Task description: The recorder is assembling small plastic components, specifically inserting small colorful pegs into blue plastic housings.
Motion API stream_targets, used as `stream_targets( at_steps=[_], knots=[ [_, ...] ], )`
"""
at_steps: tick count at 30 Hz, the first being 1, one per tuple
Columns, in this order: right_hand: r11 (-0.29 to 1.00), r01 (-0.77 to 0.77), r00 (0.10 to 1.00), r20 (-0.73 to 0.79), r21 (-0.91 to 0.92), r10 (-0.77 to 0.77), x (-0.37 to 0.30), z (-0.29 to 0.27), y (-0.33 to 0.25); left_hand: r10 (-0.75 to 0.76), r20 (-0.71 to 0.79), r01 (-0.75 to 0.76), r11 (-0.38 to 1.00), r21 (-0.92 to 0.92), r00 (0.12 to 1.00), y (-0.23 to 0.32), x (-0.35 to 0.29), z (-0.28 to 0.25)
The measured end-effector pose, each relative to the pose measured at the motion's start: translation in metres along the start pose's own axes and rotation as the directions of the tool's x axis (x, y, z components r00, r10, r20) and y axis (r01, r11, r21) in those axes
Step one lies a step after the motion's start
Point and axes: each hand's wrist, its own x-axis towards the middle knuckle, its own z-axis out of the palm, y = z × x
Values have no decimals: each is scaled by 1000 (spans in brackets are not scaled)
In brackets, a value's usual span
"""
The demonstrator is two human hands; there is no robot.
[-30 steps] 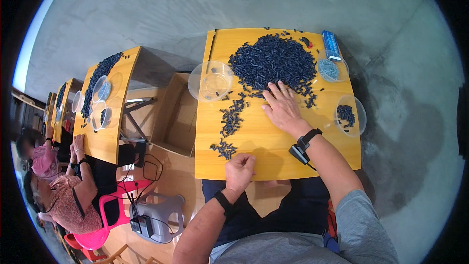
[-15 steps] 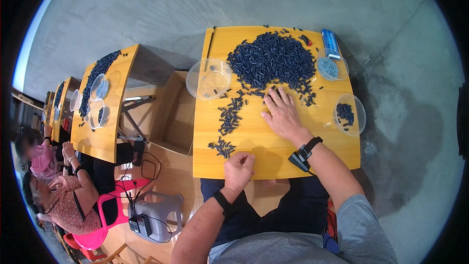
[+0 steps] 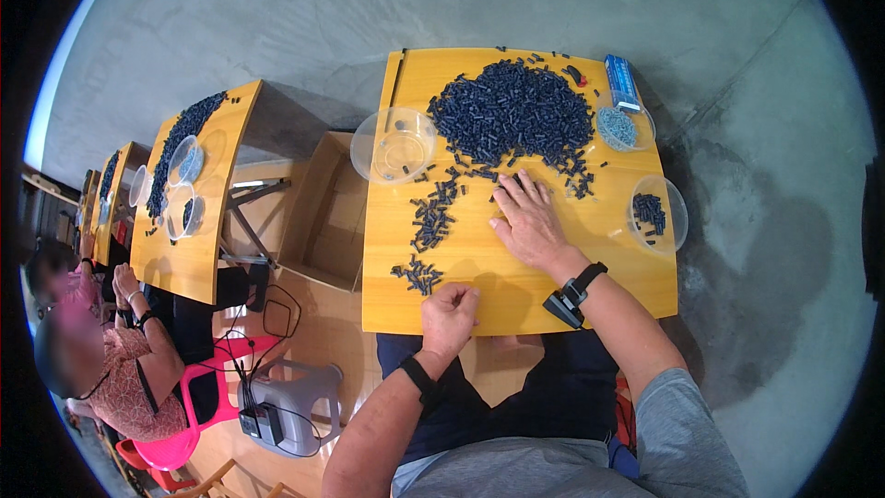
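A large heap of small black cylindrical pieces [image 3: 512, 111] covers the far middle of the yellow table [image 3: 516, 300]. My right hand [image 3: 532, 229] lies palm down just short of the heap, its fingers stretched out and fingertips at a few stray pieces. At the near edge my left hand [image 3: 449, 316] rests with its fingers curled closed; what they hold, if anything, is hidden. A small group of loose black pieces [image 3: 418, 275] lies beside the left hand, and a longer scatter of them [image 3: 431, 221] runs from there up to the heap.
A clear round tub [image 3: 361, 149] stands at the left edge. On the right are a tub of small light-blue pieces [image 3: 618, 127], a tub with black pieces [image 3: 649, 214] and a blue box [image 3: 621, 77]. Left of my table are a cardboard box [image 3: 318, 249], a grey stool [image 3: 293, 403] and co-workers at similar tables.
My right hand has drawn back slightly toward me, away from the heap, its fingers still extended. The left hand stays closed in nearly the same place.
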Motion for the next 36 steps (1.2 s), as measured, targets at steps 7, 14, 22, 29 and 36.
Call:
stream_targets(
  at_steps=[7, 14, 22, 29, 36],
  knots=[
    [982, 54, 969, -249, 181, -7, -4, -8, 7, 6, -22, -6, 1000, 3, 1000, 4, -1, 0],
    [984, 19, 928, -370, 177, 49, -20, -17, 15, -61, -17, 61, 998, 7, 998, 13, -5, -1],
    [984, -2, 940, -336, 181, 64, -30, -15, 16, 68, -33, -65, 993, 94, 997, 5, -2, -2],
    [980, -85, 952, -274, 182, 133, -43, -18, 19, -7, -31, 7, 1000, 26, 999, 16, -6, 1],
    [983, -59, 989, -120, 174, 81, -37, -26, 9, 5, -41, -3, 998, 61, 999, 22, -8, 2]
  ],
)
